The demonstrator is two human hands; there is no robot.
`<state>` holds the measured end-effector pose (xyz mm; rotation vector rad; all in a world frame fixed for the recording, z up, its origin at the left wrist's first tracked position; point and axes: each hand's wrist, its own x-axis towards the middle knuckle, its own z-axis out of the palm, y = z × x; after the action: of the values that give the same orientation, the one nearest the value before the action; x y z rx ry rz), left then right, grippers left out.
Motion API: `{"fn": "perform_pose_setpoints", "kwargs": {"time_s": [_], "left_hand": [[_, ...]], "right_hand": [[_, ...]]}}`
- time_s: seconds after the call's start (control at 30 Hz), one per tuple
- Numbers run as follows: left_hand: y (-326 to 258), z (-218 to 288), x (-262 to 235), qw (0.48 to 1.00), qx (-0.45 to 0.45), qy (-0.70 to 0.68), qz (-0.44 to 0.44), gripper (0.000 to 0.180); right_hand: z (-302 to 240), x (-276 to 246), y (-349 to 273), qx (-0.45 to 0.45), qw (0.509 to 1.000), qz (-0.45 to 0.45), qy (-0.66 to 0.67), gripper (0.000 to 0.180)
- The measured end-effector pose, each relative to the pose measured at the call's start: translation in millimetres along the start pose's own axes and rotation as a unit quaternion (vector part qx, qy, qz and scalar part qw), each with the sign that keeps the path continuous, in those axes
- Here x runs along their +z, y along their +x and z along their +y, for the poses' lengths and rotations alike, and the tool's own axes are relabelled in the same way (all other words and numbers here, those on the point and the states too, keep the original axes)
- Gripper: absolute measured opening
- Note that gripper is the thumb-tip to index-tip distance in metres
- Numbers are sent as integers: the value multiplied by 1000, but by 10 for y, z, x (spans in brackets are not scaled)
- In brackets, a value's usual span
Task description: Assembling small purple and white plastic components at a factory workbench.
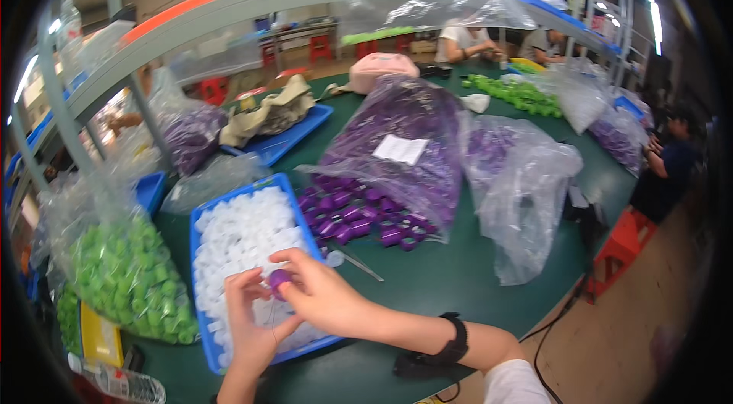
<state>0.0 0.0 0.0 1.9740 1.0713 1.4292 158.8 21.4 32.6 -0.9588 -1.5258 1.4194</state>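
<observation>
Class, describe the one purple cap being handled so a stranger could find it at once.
Start at the green table, then find the blue plastic tray of white caps near its front edge. Above that tray, the left hand and right hand meet around a small round purple plastic cap. It is the only purple piece over the white ones.

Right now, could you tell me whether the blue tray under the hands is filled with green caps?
No, the blue tray holds white caps; the green caps sit in a clear bag to its left.
</observation>
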Motion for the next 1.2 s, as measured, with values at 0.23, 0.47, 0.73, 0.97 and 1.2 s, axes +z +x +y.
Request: {"fn": "perform_pose_setpoints", "kwargs": {"time_s": [0.23, 0.47, 0.73, 0.97, 1.2], "left_hand": [[-30, -4, 84, 996, -68, -34, 42, 72], [-115, -100, 29, 995, -54, -38, 69, 61], [-50, 18, 97, 996, -74, -29, 26, 48], [-38, 9, 101, 995, -91, -37, 32, 42], [-28, 40, 114, 993, -100, -56, 12, 29]], "right_hand": [[-326, -248, -127, -142, 988, 24, -58, 37], [-1056, -117, -978, -375, 920, -78, -80, 32], [-1035, -428, -1724, -391, 877, 144, -240, 33], [-710, -1865, -1787, -193, 874, 424, -139, 20], [162, -2840, -1684, 70, 890, 422, -161, 23]]}}
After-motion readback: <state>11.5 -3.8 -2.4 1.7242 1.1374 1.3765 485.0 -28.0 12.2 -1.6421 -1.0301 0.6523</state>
